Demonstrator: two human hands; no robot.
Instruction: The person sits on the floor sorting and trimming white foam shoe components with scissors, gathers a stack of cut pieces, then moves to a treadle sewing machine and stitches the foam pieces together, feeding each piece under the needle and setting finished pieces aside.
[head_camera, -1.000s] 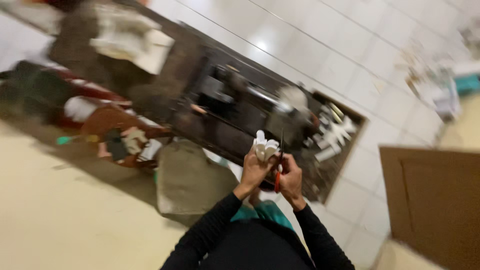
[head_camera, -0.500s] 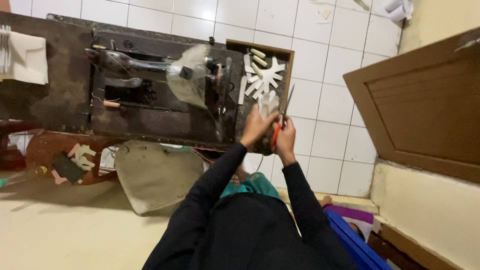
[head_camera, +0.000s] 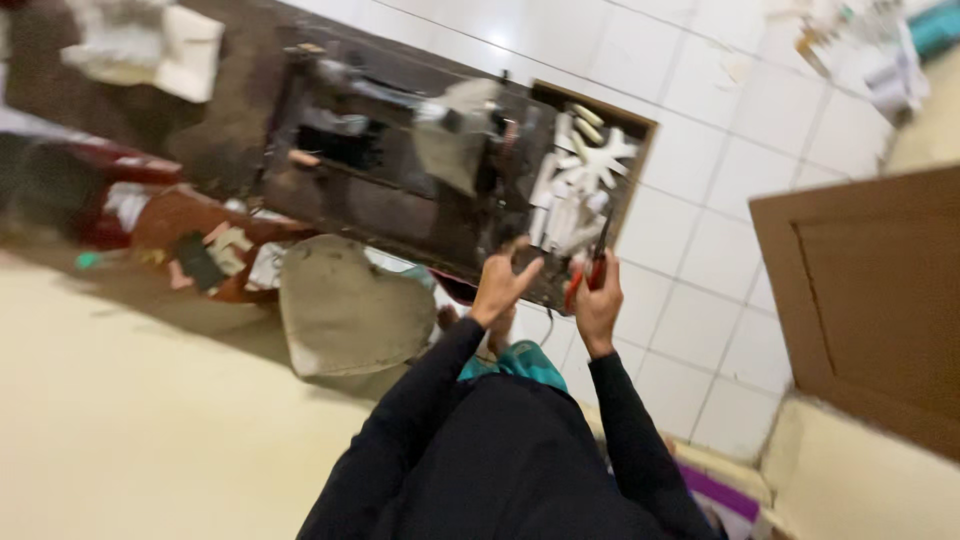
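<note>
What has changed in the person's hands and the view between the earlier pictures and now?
The left hand has let go of the pale bundle it held a second ago and now hangs with fingers spread and nothing in it. The camera view has swung and tilted. The right hand still grips the red-handled scissors beside the tray of pale strips on the dark table.
</note>
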